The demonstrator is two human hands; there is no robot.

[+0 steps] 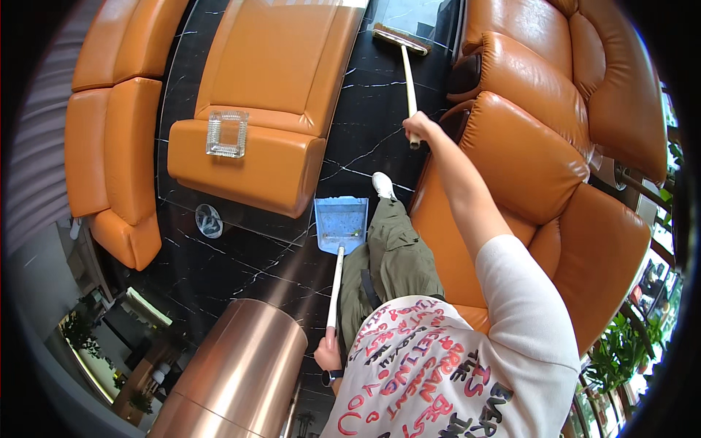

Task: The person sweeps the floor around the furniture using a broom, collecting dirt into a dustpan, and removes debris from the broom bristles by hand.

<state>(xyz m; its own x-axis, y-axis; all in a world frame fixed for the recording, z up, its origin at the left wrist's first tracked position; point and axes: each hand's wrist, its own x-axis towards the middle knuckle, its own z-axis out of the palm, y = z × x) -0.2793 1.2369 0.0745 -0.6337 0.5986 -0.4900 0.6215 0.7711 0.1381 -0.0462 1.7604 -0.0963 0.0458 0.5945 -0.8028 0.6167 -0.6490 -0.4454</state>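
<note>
My right hand (pixel 418 128) is wrapped round the upper end of a broom (pixel 410 80). The broom's wide bristle head rests on the dark floor at the far end of the aisle, my right arm stretched out toward it. Low in the view, my left hand (pixel 328 352) is closed on the pale handle of a blue dustpan (pixel 342 219). The pan lies beside my legs with its open edge facing away from me, and a few small bits show inside it. A dark watch (pixel 331 377) sits on my left wrist.
Orange leather armchairs (pixel 511 157) line the right side. A long orange leather-topped table (pixel 248 164) bearing a glass ashtray (pixel 227 134) stands left of the aisle. A small clear bin (pixel 209 220) and a copper-coloured column (pixel 234 365) are nearer. Another orange sofa (pixel 117 153) is far left.
</note>
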